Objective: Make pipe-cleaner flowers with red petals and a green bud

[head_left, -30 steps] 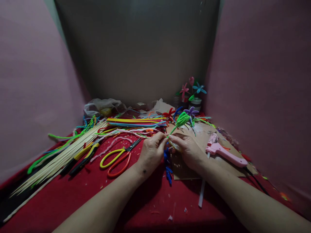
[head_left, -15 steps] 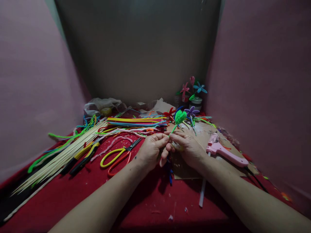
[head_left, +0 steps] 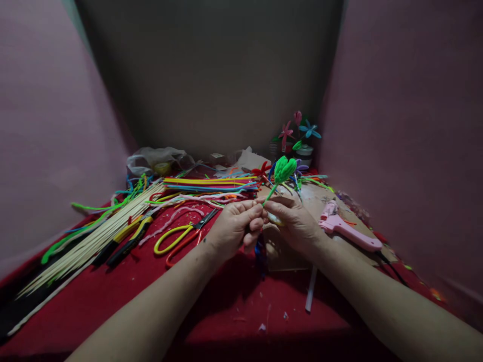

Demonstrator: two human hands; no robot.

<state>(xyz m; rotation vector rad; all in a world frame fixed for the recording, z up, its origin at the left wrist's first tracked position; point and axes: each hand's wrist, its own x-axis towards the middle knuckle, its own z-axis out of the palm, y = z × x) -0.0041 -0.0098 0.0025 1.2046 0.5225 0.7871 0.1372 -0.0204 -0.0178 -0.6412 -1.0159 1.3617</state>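
Observation:
A green pipe-cleaner flower on a green stem stands up, tilted a little right, between my two hands. My left hand pinches the lower part of its stem between thumb and fingers. My right hand is closed on the same stem from the other side, the fingertips of both hands meeting. The stem's lower end is hidden by the fingers. Something pale shows under my right thumb, too covered to make out. Left of my left hand lie scissors with yellow and red handles.
Pliers and a bundle of thin sticks lie at left. Coloured pipe cleaners lie behind my hands. A pink glue gun rests on cardboard at right, its cord trailing. Finished flowers stand in jars at the back.
The green flower has shifted slightly right and up and has turned, its petals now showing a split top. Both hands stay closed on the stem. The whole view has shifted a little.

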